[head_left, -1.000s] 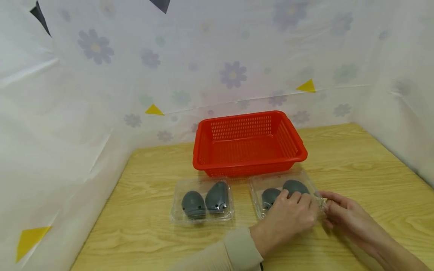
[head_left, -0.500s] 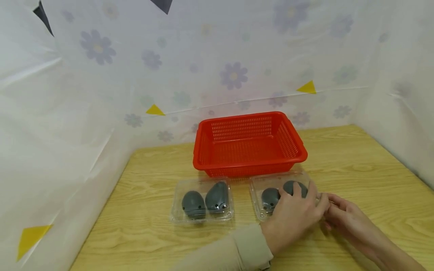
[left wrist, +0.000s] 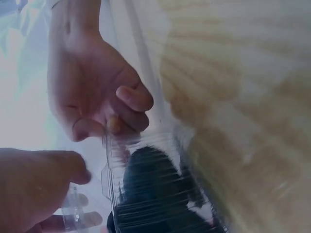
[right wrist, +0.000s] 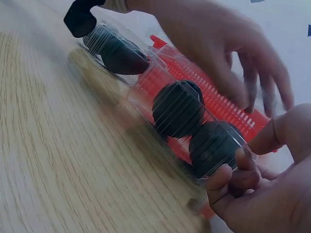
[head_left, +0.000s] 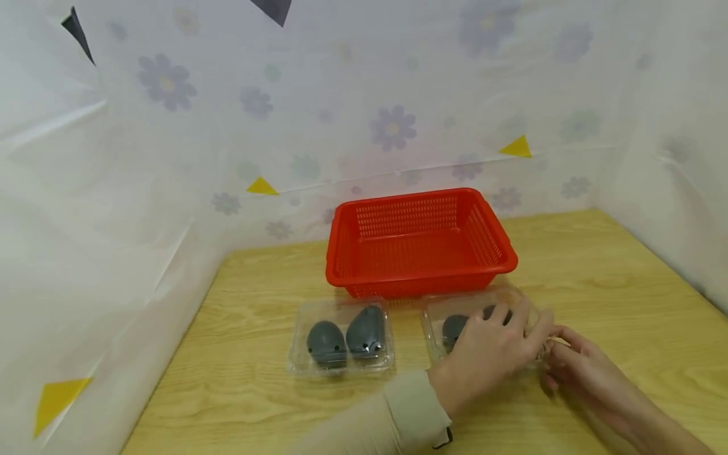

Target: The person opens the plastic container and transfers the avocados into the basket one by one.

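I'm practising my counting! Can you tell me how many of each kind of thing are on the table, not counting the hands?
Red basket: 1
Clear boxes: 2
Dark rounded things: 4
Total: 7

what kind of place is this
Probably a small makeshift work booth: white flower-print sheeting hangs behind and on both sides of a wood-grain table, and a red basket stands on it.

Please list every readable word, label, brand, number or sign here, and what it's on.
None can be read.
Red basket: no text.
Left clear container and right clear container: none visible; glare or blur could hide fine moulded marks.
Patterned sheet: only printed flowers, yellow triangles and dark triangles, no lettering.
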Motion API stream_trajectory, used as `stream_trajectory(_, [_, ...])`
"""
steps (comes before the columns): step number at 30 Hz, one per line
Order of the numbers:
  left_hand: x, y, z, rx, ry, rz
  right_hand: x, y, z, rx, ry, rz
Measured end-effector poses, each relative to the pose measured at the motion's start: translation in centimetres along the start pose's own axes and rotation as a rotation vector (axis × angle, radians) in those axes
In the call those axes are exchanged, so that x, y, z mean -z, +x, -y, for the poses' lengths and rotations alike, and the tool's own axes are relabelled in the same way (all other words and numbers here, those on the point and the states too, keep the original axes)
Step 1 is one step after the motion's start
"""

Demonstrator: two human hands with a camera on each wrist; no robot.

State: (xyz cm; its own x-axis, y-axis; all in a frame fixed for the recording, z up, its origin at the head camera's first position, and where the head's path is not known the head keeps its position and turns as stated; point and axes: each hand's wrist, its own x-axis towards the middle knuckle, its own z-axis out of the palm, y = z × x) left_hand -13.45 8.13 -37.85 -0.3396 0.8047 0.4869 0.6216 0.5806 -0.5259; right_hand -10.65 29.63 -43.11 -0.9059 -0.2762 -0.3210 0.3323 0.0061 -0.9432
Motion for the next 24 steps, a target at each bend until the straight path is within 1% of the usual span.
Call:
stream_trajectory(2, [0.0,-0.6,0.0,0.008,-0.003,0.012,-0.1,0.1,0.1,-0.015,-0.011,-0.014])
stream_trajectory(4, [0.2,-1.3,0.2,0.037,-0.021,0.060,-0.1,0.1,0.0,-0.009,-0.001,-0.024])
stream_trajectory(5, [0.4,-1.7,0.3,0.064,-0.037,0.097,-0.1,0.1,0.0,0.000,0.008,-0.026])
stream_trajectory(7, [0.7,-2.4,0.6,0.136,-0.052,0.205,0.0,0.1,-0.2,0.025,0.025,-0.030])
stream_trajectory(9, [1.1,-3.0,0.9,0.186,-0.058,0.320,0.1,-0.1,-0.3,0.060,0.040,-0.022])
stream_trajectory(11, [1.3,-3.4,1.1,0.209,-0.040,0.395,0.2,-0.2,-0.5,0.105,0.041,0.000])
stream_trajectory(12, [1.4,-3.5,1.2,0.208,-0.021,0.411,0.1,-0.2,-0.6,0.133,0.045,0.019])
stream_trajectory(13, [1.4,-3.6,1.3,0.201,-0.003,0.404,0.1,-0.1,-0.6,0.151,0.049,0.035])
stream_trajectory(15, [1.5,-3.7,1.4,0.185,0.031,0.369,-0.1,0.0,-0.7,0.182,0.052,0.066])
stream_trajectory(17, [1.5,-3.7,1.7,0.189,0.045,0.328,-0.1,0.1,-0.8,0.202,0.061,0.079])
stream_trajectory(18, [1.6,-3.7,1.9,0.199,0.035,0.302,0.0,0.1,-0.8,0.203,0.061,0.082])
stream_trajectory(19, [1.6,-3.6,2.2,0.210,0.018,0.280,0.1,0.1,-0.8,0.199,0.057,0.076])
stream_trajectory(21, [1.8,-3.4,2.8,0.226,-0.046,0.253,0.5,0.1,-0.8,0.194,0.058,0.080])
stream_trajectory(22, [1.8,-3.4,3.3,0.234,-0.094,0.250,0.7,0.0,-0.8,0.191,0.056,0.086])
stream_trajectory(24, [2.0,-3.3,4.1,0.255,-0.196,0.271,1.0,-0.1,-0.9,0.173,0.058,0.110])
